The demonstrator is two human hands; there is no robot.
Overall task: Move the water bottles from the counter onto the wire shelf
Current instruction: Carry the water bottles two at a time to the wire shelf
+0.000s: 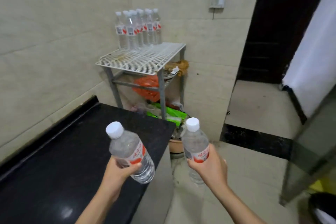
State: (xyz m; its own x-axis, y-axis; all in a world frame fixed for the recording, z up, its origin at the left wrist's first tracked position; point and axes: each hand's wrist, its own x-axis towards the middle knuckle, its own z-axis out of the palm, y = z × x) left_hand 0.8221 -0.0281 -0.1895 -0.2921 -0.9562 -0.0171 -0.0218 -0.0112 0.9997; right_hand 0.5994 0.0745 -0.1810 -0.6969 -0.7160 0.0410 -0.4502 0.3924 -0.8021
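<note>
Mid-carry, one bottle per hand.

- Left hand (118, 169): fingers and thumb curled round the lower body of the left bottle (131, 152). Bottle is tilted, cap up and left, over the near right end of the counter (72, 151).
- Right hand (211, 165): wrapped round the right bottle (197, 143) at the label. Bottle is near upright, over the floor just right of the counter edge.
- Both are capped and look full.

Target is the wire shelf (145, 60), far centre, past the counter's far end and against the wall. A bottle cluster (138, 29) stands packed tight at its far left corner. The near and right part of the grid is bare.

My take on the step:
- Bring both bottles upright before they reach the shelf.
- Set them down just beside the cluster, not into it. A knock there could topple the row.
- Land the bases flat across the wires. The grid gives little footing if a bottle goes down tilted.
- Place one at a time. The low grip leaves the tops free to swing.

Around the shelf:
- An orange bag (147, 87) and green packaging (172, 114) are stuffed under the shelf.
- A brown pot (175, 145) sits on the floor by the counter end. It's a foot hazard on the approach, not a reach problem.
- A dark doorway (269, 32) is on the far right.
- The path to the shelf top looks open.
</note>
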